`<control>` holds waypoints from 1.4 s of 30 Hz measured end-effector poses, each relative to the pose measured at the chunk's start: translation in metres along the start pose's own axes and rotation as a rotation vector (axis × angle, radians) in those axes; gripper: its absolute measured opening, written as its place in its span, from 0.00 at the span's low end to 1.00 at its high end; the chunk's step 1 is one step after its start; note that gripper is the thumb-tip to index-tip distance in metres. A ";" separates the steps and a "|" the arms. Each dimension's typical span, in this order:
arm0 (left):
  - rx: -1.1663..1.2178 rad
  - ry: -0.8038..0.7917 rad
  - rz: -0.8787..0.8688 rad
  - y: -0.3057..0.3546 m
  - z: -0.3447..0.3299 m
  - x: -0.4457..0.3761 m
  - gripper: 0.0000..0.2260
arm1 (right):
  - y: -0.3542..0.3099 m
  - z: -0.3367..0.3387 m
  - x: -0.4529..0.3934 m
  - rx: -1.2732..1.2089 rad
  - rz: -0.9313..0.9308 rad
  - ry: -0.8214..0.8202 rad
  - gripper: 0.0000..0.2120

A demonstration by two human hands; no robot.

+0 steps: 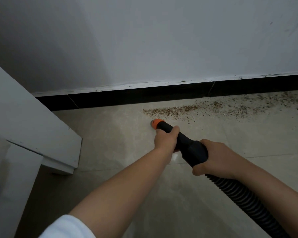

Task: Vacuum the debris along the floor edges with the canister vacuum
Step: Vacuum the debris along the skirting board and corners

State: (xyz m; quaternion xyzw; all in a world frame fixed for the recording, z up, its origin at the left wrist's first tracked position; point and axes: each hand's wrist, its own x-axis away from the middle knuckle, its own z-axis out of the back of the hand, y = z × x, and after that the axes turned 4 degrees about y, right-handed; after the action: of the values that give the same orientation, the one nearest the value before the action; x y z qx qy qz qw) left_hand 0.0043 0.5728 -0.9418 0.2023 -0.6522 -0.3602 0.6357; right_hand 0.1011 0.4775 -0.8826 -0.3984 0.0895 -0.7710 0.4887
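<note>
A black vacuum nozzle with an orange tip (156, 124) points down at the pale tiled floor, its tip just below the left end of a band of brown debris (179, 111). My left hand (166, 140) grips the narrow front part of the nozzle. My right hand (217, 158) grips the thicker rear part, where the ribbed black hose (244, 200) joins it and runs off to the lower right. The debris spreads rightward along the black skirting (144, 97), thinning into scattered specks at the far right.
A white wall (162, 40) rises above the skirting. A white furniture piece (33, 127) stands at the left, its corner close to the floor left of my arms. Bare tiles (110, 131) lie left of the nozzle tip.
</note>
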 end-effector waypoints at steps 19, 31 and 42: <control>-0.168 0.151 -0.117 0.027 0.032 -0.038 0.22 | -0.027 -0.041 -0.056 -0.126 0.048 0.074 0.20; -0.190 0.129 -0.071 0.015 0.022 -0.028 0.26 | -0.014 -0.020 -0.039 -0.095 0.054 -0.015 0.19; -0.216 0.225 -0.121 0.036 0.053 -0.047 0.21 | -0.047 -0.040 -0.068 -0.172 0.087 0.010 0.21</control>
State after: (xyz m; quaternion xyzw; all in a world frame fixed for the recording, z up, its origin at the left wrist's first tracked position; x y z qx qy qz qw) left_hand -0.0351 0.6420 -0.9441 0.2107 -0.5209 -0.4411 0.6998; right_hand 0.0546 0.5476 -0.9203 -0.4306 0.1751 -0.7405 0.4853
